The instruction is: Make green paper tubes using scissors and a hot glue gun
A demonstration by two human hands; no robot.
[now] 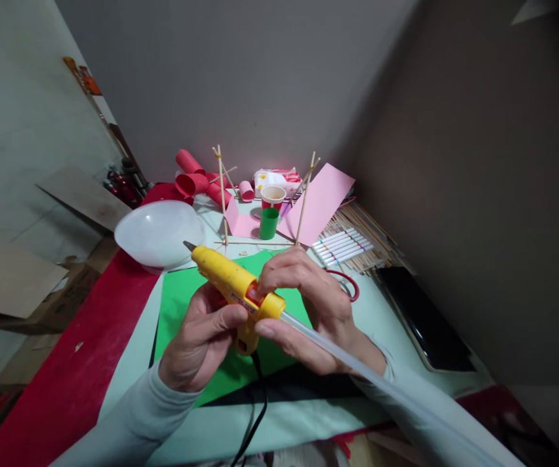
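A yellow glue gun (225, 272) is held up over the table, its dark nozzle pointing to the upper left. My left hand (204, 337) is closed around its handle, thumb along the side. My right hand (309, 311) grips the rear of the gun, the fingertips at the opening on top and the thumb underneath. A long clear glue stick (338, 350) sticks out of the back end toward the lower right. The black cord (260, 402) hangs from the handle. Beneath lies a green sheet (177, 311) on a black one.
A thin stick frame (222, 194) stands at the back, around a green paper cylinder (268, 224) and a paper cup (273, 194). Left is a white plastic bowl (157, 230); right are white markers (342, 246), red-handled scissors (352, 285) and a black tablet-like slab (423, 318). Red paper tubes (192, 185) lie behind.
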